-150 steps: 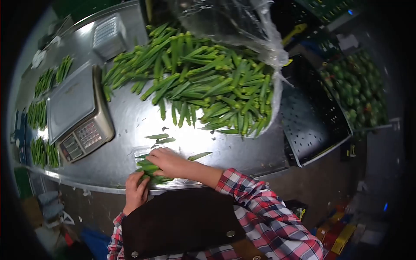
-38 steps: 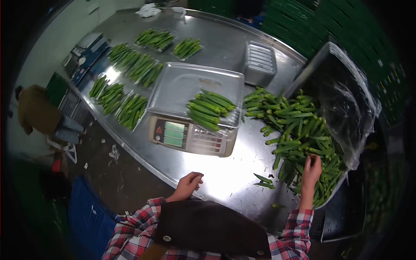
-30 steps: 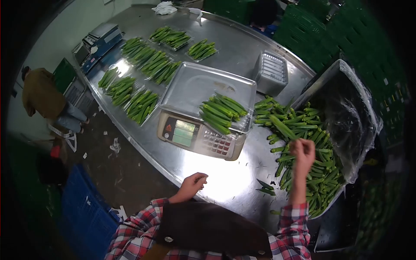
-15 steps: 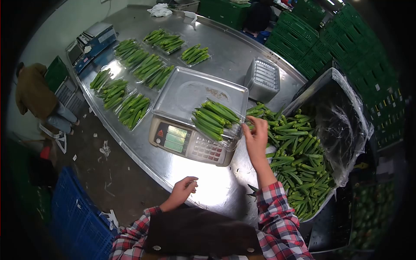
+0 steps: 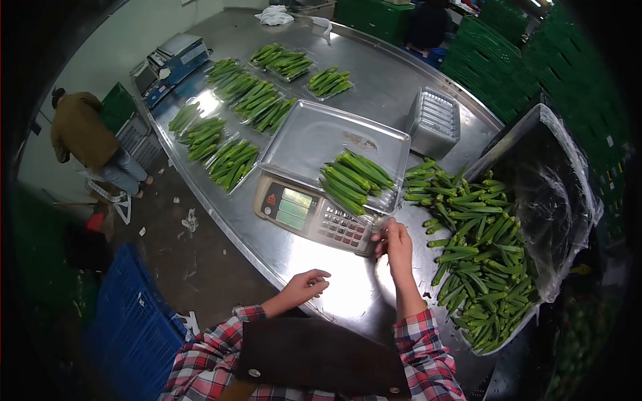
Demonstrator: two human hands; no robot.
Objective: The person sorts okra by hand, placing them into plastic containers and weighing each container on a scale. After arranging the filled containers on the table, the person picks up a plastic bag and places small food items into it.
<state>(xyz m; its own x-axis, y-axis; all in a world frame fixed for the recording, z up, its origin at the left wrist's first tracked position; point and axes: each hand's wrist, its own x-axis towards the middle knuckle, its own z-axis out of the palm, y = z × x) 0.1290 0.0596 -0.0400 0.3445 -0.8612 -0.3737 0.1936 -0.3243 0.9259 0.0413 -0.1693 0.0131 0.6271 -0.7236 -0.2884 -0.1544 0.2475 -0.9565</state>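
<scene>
A clear tray of okra (image 5: 354,179) rests on the near right part of the scale's metal pan (image 5: 301,144), its see-through edge overhanging toward the keypad. Beside the near right corner of the scale (image 5: 287,212) is my right hand (image 5: 396,250), fingers loosely bent and thumb apart, the fingertips right at that corner. My left hand (image 5: 301,291) hovers over the near table edge, holding nothing, fingers slightly curled and apart. To the right of my right hand spreads a big heap of loose okra (image 5: 481,250), spilling from a plastic-lined black crate (image 5: 555,180).
Several filled okra trays (image 5: 257,100) lie on the far left of the metal table (image 5: 374,60). Behind the scale stands a stack of empty clear trays (image 5: 435,120). A blue device (image 5: 175,63) sits at the left edge. A person (image 5: 97,137) stands beyond it. Green crates (image 5: 488,57) rise behind.
My right hand has moved nearer to me and left, from the okra tray's right side to the scale's near corner. The view has shifted, while the okra tray stays on the pan.
</scene>
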